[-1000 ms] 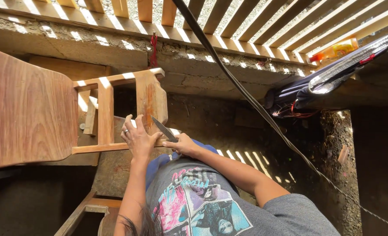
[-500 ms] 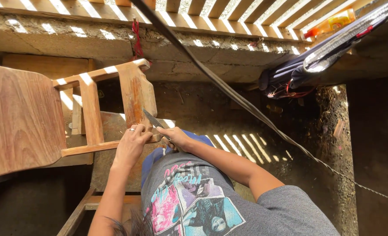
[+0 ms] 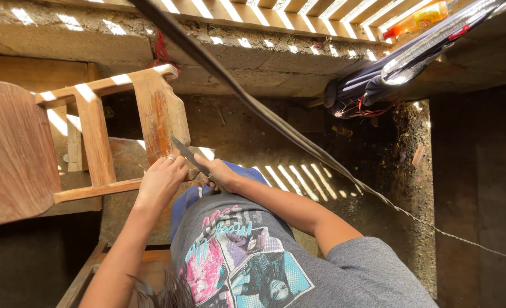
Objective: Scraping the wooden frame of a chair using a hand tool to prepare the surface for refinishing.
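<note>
— What can't you make out?

— The chair point(image 3: 64, 142) is cut off at the left edge; its legs point right. The blade point(image 3: 185, 153) has its handle buried in the right hand point(image 3: 218, 174), clenched around it, the metal lying against the wide leg point(image 3: 160, 117). The left hand point(image 3: 161, 179) grips that leg's near end, fingers wrapped out of sight.

— And around them?

— A dark strap point(image 3: 253, 105) slants across, in front of the dirt floor point(image 3: 378, 171). The grey printed shirt point(image 3: 247, 262) blocks the near ground. Dark bundle point(image 3: 355, 94) far right.
</note>
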